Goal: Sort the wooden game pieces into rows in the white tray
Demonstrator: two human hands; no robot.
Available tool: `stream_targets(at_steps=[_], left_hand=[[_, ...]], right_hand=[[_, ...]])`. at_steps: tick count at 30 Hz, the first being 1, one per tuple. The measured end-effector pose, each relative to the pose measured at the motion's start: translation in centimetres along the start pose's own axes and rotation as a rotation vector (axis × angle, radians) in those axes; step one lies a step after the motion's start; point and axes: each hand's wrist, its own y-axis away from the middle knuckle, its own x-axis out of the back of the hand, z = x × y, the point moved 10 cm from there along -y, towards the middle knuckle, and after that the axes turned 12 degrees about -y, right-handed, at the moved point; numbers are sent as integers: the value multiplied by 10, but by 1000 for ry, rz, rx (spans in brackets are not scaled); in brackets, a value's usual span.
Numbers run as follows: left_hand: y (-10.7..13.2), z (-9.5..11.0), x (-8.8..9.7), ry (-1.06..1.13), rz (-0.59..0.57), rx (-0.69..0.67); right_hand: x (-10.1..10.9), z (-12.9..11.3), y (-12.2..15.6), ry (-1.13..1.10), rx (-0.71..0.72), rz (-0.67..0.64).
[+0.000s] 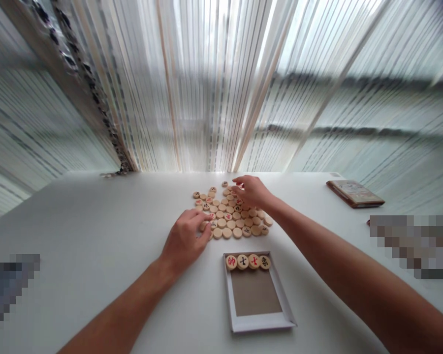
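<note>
Many round wooden xiangqi pieces (pixel 222 223) lie in a loose cluster on the white table. A few show red or black characters; most show plain wood. My left hand (pixel 186 231) rests at the cluster's left edge, forefinger and thumb apart over several pieces. Over the far right of the cluster is my right hand (pixel 254 191), its fingers curved and apart; whether they touch a piece is hard to tell. Nearer to me lies a shallow white box (pixel 262 322) with a brown bottom. Along its far end sits a row of several pieces (pixel 242 262), red and black characters up.
The white table (pixel 107 236) reaches back to striped string curtains (pixel 214 98) before a window. A brown-edged box or book (pixel 355 193) lies at the right, with a blurred-out item (pixel 413 243) nearer. Another blurred-out dark item (pixel 7 290) is at the left edge.
</note>
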Motion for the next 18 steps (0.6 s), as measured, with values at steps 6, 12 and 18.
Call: stream_targets(at_steps=[6,12,18], left_hand=[[-1,-1,1,-2,4,-4],[-2,-3,0,23,-3,5],[-2,-2,1,29,-3,-5]], right_hand=[[-28,-4,-47,59,1,-104],[-40,-3,-58,27,-24,-178],[-22,-9,-49,-186,-46,-88]])
